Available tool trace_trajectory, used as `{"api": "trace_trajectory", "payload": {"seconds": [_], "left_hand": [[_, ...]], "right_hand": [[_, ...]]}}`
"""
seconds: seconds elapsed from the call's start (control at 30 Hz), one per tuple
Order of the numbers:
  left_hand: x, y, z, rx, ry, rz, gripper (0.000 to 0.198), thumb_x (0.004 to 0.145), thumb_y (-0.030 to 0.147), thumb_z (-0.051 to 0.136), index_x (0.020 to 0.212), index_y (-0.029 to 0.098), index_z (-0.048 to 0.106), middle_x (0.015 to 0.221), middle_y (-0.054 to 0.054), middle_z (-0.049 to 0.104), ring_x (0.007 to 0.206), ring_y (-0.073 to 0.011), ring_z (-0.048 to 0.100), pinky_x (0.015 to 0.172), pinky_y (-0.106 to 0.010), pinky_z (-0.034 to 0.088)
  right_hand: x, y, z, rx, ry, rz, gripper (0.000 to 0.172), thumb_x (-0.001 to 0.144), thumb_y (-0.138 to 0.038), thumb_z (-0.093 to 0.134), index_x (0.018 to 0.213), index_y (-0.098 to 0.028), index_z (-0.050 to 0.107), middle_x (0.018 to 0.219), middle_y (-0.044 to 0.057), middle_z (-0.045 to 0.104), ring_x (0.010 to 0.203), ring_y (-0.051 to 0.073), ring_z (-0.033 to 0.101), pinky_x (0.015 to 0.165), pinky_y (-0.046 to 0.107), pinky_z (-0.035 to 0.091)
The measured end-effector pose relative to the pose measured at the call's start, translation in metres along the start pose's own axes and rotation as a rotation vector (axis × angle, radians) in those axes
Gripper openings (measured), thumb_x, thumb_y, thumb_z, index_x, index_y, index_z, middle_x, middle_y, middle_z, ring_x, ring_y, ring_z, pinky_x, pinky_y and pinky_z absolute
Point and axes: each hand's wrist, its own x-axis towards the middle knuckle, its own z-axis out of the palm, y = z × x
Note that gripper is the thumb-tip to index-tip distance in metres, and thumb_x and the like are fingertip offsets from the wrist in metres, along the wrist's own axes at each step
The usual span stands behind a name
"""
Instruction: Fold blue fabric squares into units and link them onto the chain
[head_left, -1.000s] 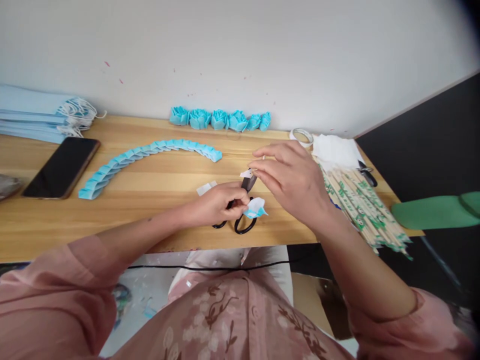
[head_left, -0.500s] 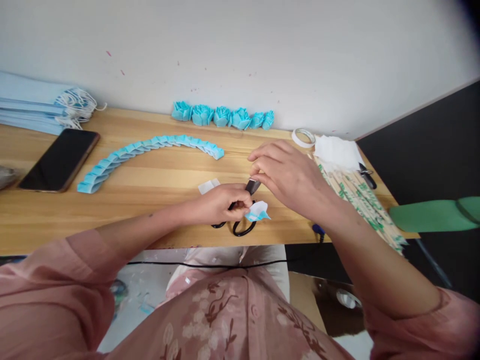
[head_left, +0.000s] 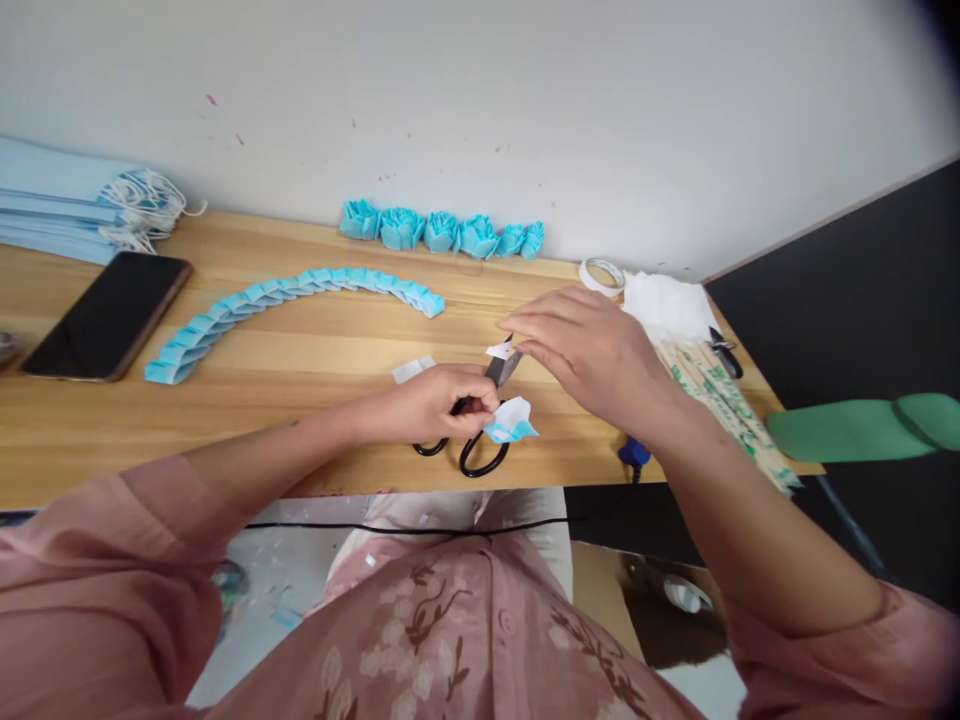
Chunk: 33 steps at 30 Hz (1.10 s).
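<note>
My left hand [head_left: 454, 402] is closed, pinching a curled blue and white petal piece [head_left: 511, 420] at its left edge. Beneath that hand lie black-handled scissors [head_left: 484, 458], their blades pointing away from me. At the blade tips is a small white piece [head_left: 499, 350], which looks like paper or tape. My right hand [head_left: 592, 340] arches over the tips, thumb and fingertips drawn together at this piece. A flat white slip [head_left: 412, 369] lies just beyond my left hand.
Blue fabric roses [head_left: 440, 232] line the wall. A curved blue pleated strip [head_left: 289, 290] lies left of centre, near a phone [head_left: 109, 315] and stacked blue masks [head_left: 56, 195]. To the right are a tape roll [head_left: 602, 275], white sheets [head_left: 667, 305], wrapped sticks [head_left: 727, 410] and cutters [head_left: 726, 355].
The small white piece now stands out at the scissor blades, by my right fingertips. My right thumb has shifted slightly away from the blade tip. My left hand keeps its pinch.
</note>
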Motion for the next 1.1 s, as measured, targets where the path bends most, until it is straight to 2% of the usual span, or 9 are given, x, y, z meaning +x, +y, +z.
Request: {"api": "trace_trajectory", "payload": {"seconds": [0.17,0.3,0.4,0.53,0.73,1.1], "left_hand": [[0.001,-0.001,0.0,-0.005,-0.007,-0.022,0.01,0.086,0.016,0.057,0.079,0.016,0.064,0.077,0.0,0.062,0.068,-0.0092,0.052,0.063,-0.02,0.038],[0.001,-0.002,-0.001,0.018,0.029,-0.029,0.011,0.087,0.017,0.056,0.08,0.015,0.065,0.075,0.0,0.061,0.068,-0.0094,0.051,0.064,-0.02,0.038],[0.001,-0.003,-0.001,0.035,0.053,-0.022,0.01,0.085,0.015,0.057,0.079,0.015,0.065,0.076,0.001,0.059,0.068,-0.0093,0.051,0.063,-0.02,0.038],[0.0,-0.004,0.0,0.057,0.072,0.017,0.009,0.084,0.013,0.057,0.078,0.015,0.064,0.075,0.001,0.058,0.066,-0.0093,0.051,0.062,-0.02,0.038],[0.001,-0.005,0.002,0.048,0.094,0.026,0.009,0.083,0.013,0.057,0.079,0.015,0.064,0.074,0.001,0.056,0.064,-0.0086,0.049,0.06,-0.02,0.036],[0.001,-0.004,0.001,0.047,0.062,0.02,0.009,0.083,0.014,0.057,0.077,0.016,0.063,0.074,0.001,0.057,0.065,-0.0088,0.049,0.06,-0.019,0.036]], "right_hand": [[-0.002,0.002,0.001,-0.01,0.009,0.008,0.022,0.098,-0.023,0.053,0.108,-0.025,0.073,0.107,0.006,0.077,0.101,0.025,0.066,0.089,0.044,0.05],[-0.005,-0.002,0.004,-0.024,0.13,0.14,0.015,0.096,-0.025,0.058,0.095,-0.023,0.074,0.099,0.007,0.076,0.097,0.026,0.067,0.088,0.044,0.049],[-0.007,-0.007,0.013,0.041,0.201,0.216,0.009,0.091,-0.022,0.064,0.088,-0.022,0.073,0.101,0.007,0.076,0.098,0.025,0.068,0.089,0.044,0.05],[-0.008,-0.014,0.025,0.089,0.232,0.275,0.007,0.089,-0.021,0.066,0.089,-0.023,0.073,0.108,0.007,0.075,0.105,0.026,0.067,0.094,0.045,0.05],[-0.011,-0.021,0.035,0.09,0.335,0.292,0.006,0.091,-0.023,0.065,0.093,-0.024,0.071,0.105,0.006,0.076,0.104,0.026,0.069,0.094,0.046,0.051],[-0.009,-0.019,0.035,0.144,0.307,0.33,0.005,0.09,-0.022,0.064,0.085,-0.024,0.066,0.108,0.007,0.075,0.105,0.026,0.068,0.094,0.045,0.05]]}}
